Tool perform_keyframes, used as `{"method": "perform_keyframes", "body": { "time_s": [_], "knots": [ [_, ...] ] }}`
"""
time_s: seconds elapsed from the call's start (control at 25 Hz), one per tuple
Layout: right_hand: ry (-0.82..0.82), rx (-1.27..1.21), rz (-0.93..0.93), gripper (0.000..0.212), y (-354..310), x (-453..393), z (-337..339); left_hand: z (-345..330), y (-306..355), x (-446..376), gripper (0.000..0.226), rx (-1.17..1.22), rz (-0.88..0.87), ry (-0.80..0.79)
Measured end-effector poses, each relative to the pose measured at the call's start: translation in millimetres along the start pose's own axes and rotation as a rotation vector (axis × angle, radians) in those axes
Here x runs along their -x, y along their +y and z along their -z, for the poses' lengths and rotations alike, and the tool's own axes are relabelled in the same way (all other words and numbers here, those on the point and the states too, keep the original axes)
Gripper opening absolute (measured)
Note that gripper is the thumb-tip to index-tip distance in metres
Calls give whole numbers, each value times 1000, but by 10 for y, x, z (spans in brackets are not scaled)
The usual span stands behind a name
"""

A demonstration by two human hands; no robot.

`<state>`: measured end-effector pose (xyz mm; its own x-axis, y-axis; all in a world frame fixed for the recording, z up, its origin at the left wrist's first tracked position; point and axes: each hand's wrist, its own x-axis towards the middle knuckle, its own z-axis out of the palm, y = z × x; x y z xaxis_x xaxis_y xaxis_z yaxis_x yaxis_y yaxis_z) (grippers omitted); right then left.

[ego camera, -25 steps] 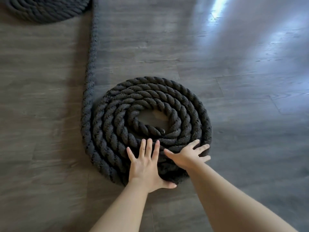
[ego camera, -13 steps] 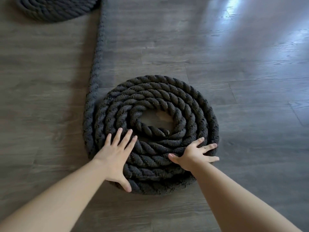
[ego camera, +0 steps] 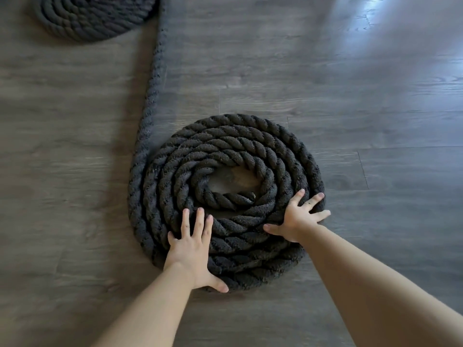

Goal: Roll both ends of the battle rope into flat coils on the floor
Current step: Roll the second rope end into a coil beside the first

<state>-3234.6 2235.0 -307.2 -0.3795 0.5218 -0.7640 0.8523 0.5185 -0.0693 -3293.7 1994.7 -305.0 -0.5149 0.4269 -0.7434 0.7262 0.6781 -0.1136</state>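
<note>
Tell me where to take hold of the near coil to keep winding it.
Lay both hands flat on the near coil, from its near edge: left hand and right hand spread apart. The rope is thick and lies flat, so turn it by pressing, not pinching.

Single head-worn view, steeply downward and forward, close over the floor [ego camera: 350,101].

We see a matt, rough, fuzzy twisted-fibre battle rope [ego camera: 225,156] on a smooth, faintly glossy wood-grain floor [ego camera: 350,83].
</note>
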Motion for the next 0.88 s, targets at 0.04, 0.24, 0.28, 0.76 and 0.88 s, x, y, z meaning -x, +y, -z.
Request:
{"method": "perform_keyframes", "body": {
  "time_s": [0.04, 0.24, 0.28, 0.76, 0.88],
  "knots": [
    [-12, 16, 15, 146, -11, -11, 39, 51, 45, -3, 166, 3, 11, -25],
    [-33, 109, 16, 145, -103, -142, 255, 236, -201, -128, 170, -234, -157, 8],
    [-36, 130, 19, 144, -124, -202, 341, 286, -333, -179, 169, -338, -230, 37],
    [391, -140, 77, 91, -969, -641, 318, 900, -278, -916, 154, -214, -113, 175],
    [263, -88, 138, 145, -1072, -591, 118, 938, -247, -949, 155, -202, -85, 157]
  ]
}}
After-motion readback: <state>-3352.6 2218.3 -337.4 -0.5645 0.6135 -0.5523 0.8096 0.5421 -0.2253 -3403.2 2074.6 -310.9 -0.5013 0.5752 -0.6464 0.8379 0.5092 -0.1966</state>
